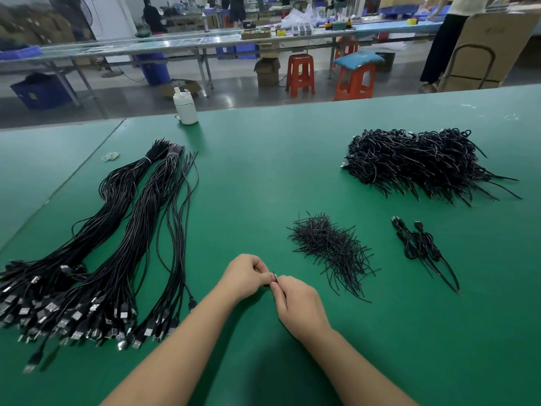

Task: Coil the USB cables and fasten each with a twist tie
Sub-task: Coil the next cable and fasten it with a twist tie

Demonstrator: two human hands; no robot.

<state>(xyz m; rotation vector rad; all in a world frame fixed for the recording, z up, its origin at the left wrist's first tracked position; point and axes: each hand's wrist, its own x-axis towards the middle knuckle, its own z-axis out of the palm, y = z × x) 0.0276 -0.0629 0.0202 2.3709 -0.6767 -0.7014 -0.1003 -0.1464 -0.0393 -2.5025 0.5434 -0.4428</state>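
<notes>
Right hand (298,306) and left hand (246,276) around mostly hidden twist tie (275,276)

no legible text, cardboard box (494,42) markings too blurred

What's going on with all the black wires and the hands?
Long cables: uncoiled, lying bundled on the table.
Big pile: coiled, heaped.
Two cables: coiled, lying apart from the pile.
Twist ties: loose heap.
Left hand: fingers curled.
Right hand: pinching a black tie.
</notes>
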